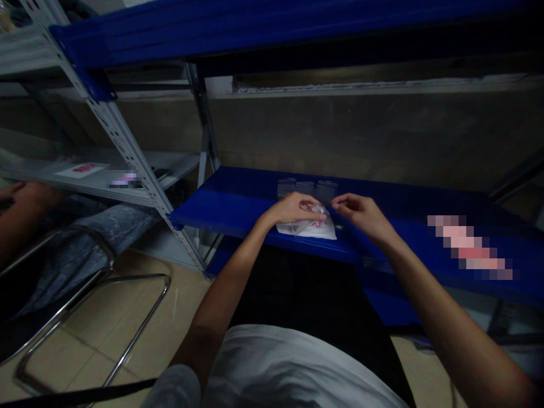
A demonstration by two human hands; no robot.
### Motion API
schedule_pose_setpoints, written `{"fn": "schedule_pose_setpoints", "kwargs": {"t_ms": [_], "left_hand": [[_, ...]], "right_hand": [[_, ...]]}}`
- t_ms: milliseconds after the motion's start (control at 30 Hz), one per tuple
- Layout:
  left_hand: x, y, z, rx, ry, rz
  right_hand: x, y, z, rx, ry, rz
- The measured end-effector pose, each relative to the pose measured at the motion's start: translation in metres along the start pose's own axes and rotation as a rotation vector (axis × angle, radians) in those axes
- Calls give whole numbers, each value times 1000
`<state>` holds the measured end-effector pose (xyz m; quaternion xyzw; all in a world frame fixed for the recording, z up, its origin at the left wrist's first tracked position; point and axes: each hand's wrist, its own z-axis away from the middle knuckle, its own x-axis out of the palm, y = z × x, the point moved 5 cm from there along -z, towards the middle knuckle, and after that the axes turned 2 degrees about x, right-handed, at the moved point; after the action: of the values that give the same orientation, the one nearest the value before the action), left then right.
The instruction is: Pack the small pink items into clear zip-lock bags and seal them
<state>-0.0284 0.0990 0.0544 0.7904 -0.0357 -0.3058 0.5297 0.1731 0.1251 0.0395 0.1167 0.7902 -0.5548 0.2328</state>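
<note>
My left hand (pixel 295 208) rests over a white sheet with pink print (pixel 321 229) near the front edge of the blue shelf. Its thumb and fingers are curled round a shiny small clear plastic bag (pixel 322 208), partly hidden by the hand. Just to the right, my right hand (pixel 357 211) is raised slightly above the shelf, thumb and fingertips pinched together. Whatever lies between those fingertips is too small to make out. Behind both hands, several small clear plastic bags (pixel 305 186) lie in a row on the blue surface.
The blue shelf (pixel 225 195) has a blue beam (pixel 272 34) above and a perforated grey post (pixel 127 147) at its left. A blurred pinkish item (pixel 470 247) lies to the right. On the left, another person's hand (pixel 36 198) shows near a grey shelf (pixel 170 164) and metal-framed chair (pixel 140 323).
</note>
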Motion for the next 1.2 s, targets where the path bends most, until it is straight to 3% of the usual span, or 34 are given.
{"fn": "schedule_pose_setpoints", "kwargs": {"t_ms": [167,367,467,600,700,900,1100,1200], "left_hand": [[-3,-3,-1,2,11,-29],[-4,1,2,-8,7,-80],[-4,3,3,-11,8,-107],[1,4,2,-3,-20,-110],[6,6,3,15,-47,-109],[10,10,5,16,-68,-65],[8,5,4,-33,-48,38],[9,5,3,-33,-41,85]], "right_hand": [[13,29,-2,28,-141,316],[21,25,0,-7,-198,407],[16,18,-1,-24,-133,343],[7,-3,2,-50,-28,93],[10,-23,8,-86,-53,-33],[21,-46,17,-127,-120,7],[5,-31,14,39,-18,-180],[0,-13,8,44,-39,-122]]}}
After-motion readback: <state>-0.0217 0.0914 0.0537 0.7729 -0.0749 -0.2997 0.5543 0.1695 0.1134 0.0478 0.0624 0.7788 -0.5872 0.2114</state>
